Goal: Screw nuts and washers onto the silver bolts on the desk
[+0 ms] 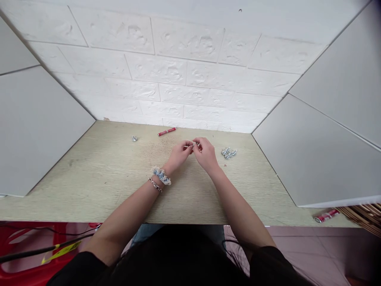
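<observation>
Over the middle of the table, my left hand (pixel 182 151) and my right hand (pixel 205 152) meet at the fingertips. Both are closed in a pinch around a small metal piece (pixel 193 145), mostly covered by the fingers; its exact kind cannot be made out. To the right of my right hand lies a small cluster of silvery bolts with wide round bases (pixel 229 153). One similar single bolt (pixel 135 138) rests farther off on the left. A red marker-like tube (pixel 166 132) lies beyond my left hand, near the wall.
The wooden table (pixel 89 174) ends at a white brick-patterned wall (pixel 184 75), with grey panels (pixel 321 155) at both sides. At the front right edge are another red tube (pixel 326 215) and a woven basket-like object (pixel 363 214). A red plastic stool (pixel 61 230) stands below left.
</observation>
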